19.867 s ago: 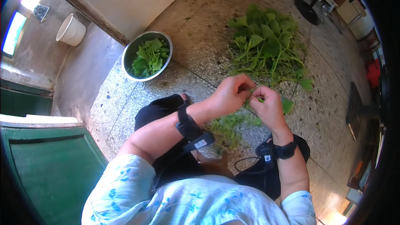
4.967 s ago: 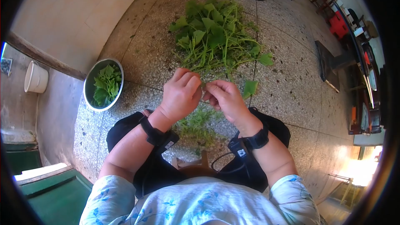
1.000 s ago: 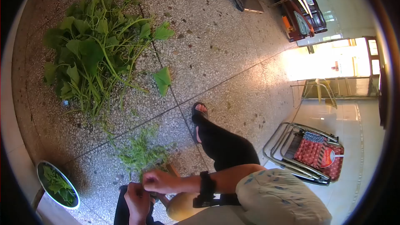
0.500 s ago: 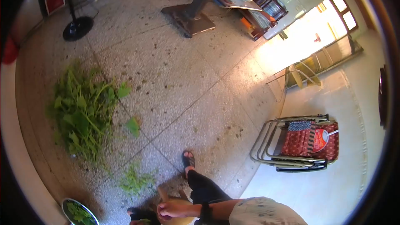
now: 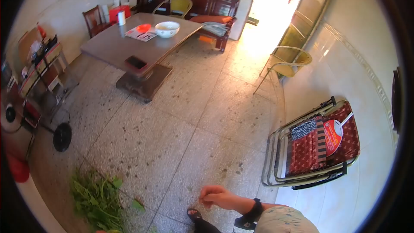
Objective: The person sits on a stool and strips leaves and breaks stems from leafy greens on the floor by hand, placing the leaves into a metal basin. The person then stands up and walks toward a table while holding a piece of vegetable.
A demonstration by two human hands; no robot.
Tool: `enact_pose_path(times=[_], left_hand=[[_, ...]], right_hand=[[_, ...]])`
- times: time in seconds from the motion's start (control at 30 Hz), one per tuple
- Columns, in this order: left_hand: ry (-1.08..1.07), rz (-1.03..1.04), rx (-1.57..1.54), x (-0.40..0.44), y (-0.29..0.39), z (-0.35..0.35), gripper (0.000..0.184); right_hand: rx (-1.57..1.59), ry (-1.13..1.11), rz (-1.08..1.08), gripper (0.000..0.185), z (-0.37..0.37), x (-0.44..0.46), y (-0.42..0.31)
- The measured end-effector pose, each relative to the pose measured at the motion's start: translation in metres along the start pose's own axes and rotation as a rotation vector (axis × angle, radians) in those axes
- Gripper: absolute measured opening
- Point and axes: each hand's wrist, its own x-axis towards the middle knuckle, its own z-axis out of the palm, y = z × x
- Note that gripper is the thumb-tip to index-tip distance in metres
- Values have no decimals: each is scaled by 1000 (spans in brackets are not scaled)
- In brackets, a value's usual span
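My right hand [image 5: 217,196] is raised over the floor, above my sandalled foot [image 5: 194,214]. Its fingers are curled together, and anything between them is too small or hidden to make out. A black band [image 5: 254,209] circles that wrist. At lower left lies a heap of leafy green stems [image 5: 98,198], with one loose leaf [image 5: 138,205] beside it. A tiny pinkish patch shows at the bottom edge by the heap; whether it is my left hand I cannot tell.
A table [image 5: 105,45] holds a bowl [image 5: 167,29] and a phone [image 5: 136,62]. Folded chairs [image 5: 317,146] lean on the right wall, with a hand fan [image 5: 333,137] on them. A yellow chair [image 5: 288,63] stands near the bright doorway. A black stand base [image 5: 62,137] is at left.
The view has tilted up, bringing in the whole table and doorway. My right hand has lifted away from the small wooden stool. The basin of leaves and small pile have left view.
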Motion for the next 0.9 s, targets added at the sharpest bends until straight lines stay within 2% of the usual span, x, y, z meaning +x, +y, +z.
enact_pose_path(times=[0.1,0.27,0.5,0.57,0.6,0.7,0.83,0.9], left_hand=[[-33,114,10,21,38,36,11],[-202,211,77,59,64,75,9],[-230,433,51,131,114,88,10],[-189,485,147,170,121,91,9],[-127,456,246,191,125,97,9],[-153,467,280,251,141,126,9],[-151,328,79,321,153,158,9],[-175,329,103,332,164,171,9]], right_hand=[[29,102,-124,5,-14,-16,-37],[33,121,-132,7,-7,-2,-71],[-43,78,-248,8,3,67,-112],[-95,101,-272,8,3,89,-130],[-142,125,-290,8,3,103,-140],[-138,210,-270,9,0,143,-167],[-83,215,-297,8,-2,192,-198],[-33,245,-266,8,-5,212,-207]])
